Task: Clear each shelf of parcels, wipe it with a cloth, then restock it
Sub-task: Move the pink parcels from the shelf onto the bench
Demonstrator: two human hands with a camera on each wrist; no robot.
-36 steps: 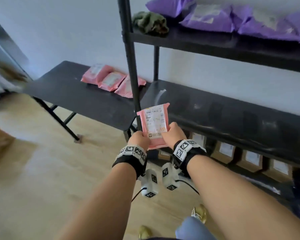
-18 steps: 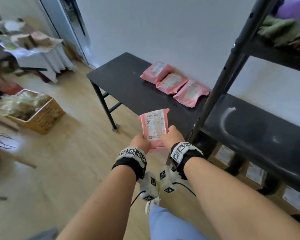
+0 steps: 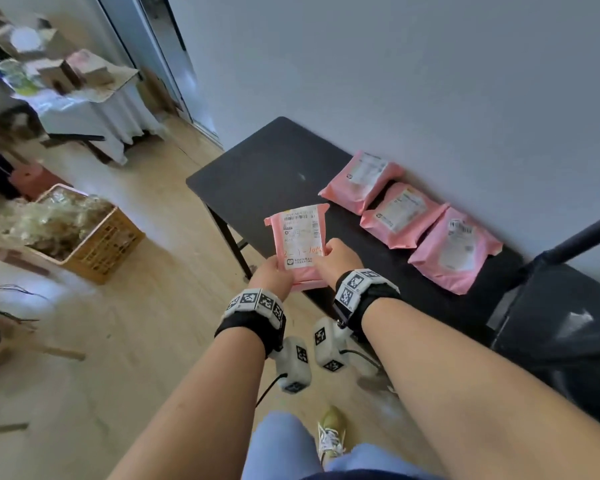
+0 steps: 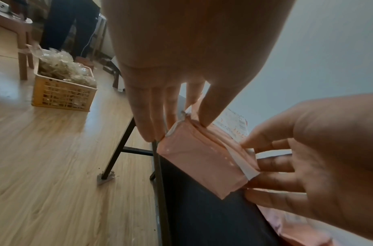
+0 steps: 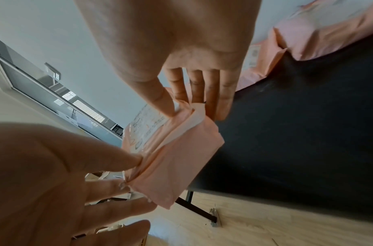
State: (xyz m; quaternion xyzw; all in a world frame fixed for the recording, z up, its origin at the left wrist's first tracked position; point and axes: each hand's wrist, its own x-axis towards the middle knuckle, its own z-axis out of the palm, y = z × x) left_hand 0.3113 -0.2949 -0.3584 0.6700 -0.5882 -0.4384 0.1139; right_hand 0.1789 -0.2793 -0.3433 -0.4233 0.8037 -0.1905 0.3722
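You're mid-clearing here, both your left hand (image 3: 272, 277) and right hand (image 3: 336, 263) pinching one pink parcel (image 3: 300, 242) by its lower corners above the black surface (image 3: 257, 174), so next just lay it beside the three pink parcels (image 3: 400, 214) along the wall, with the crate (image 3: 94, 247) sitting on the wood floor.

A parcel (image 3: 300, 244) is held upright between the left hand (image 3: 272, 276) and the right hand (image 3: 336, 260), above the near edge of a low table (image 3: 257, 174) that stands against the wall. Three more parcels (image 3: 404, 213) lie in a row on the table along the wall, to the right of the held one, and a shelf unit (image 3: 565, 313) stands right of the table. On the floor to the left sits a crate (image 3: 97, 251), with a cluttered table (image 3: 84, 109) behind it.
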